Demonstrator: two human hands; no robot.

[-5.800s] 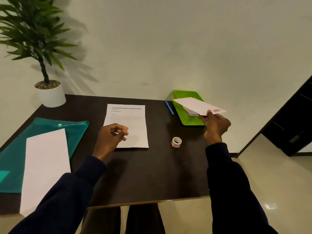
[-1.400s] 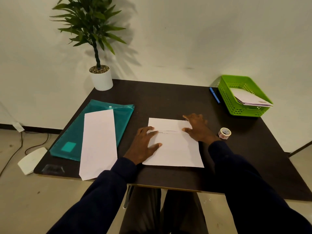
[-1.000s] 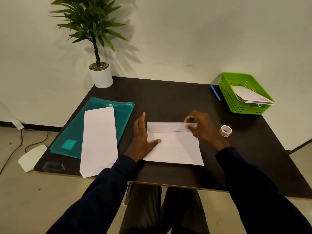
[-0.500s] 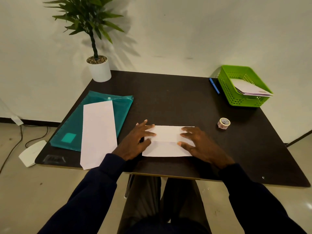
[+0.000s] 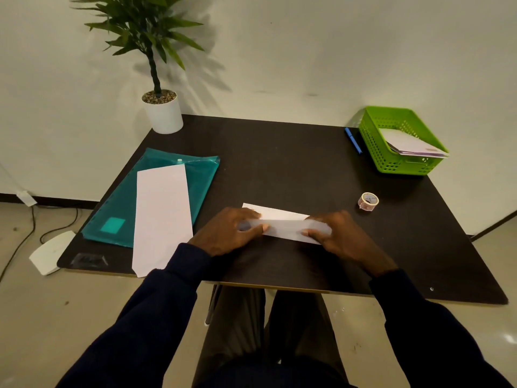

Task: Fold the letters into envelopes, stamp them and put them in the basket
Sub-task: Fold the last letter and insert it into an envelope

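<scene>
A: Letter (image 5: 282, 226), folded to a narrow strip, is noted on the desk (image 5: 279, 163) near its front edge. It is pinched at its ends by left grip (image 5: 226, 233) and right grip (image 5: 338, 236).
B: Edges are best aligned, then the crease pressed outward from the middle.
A: Surroundings?
B: Envelope (image 5: 162, 217) is noted left, on the folder (image 5: 201, 175). Stamp roll (image 5: 368, 201) and basket (image 5: 405, 166) are to the right. No obstruction is seen.
</scene>
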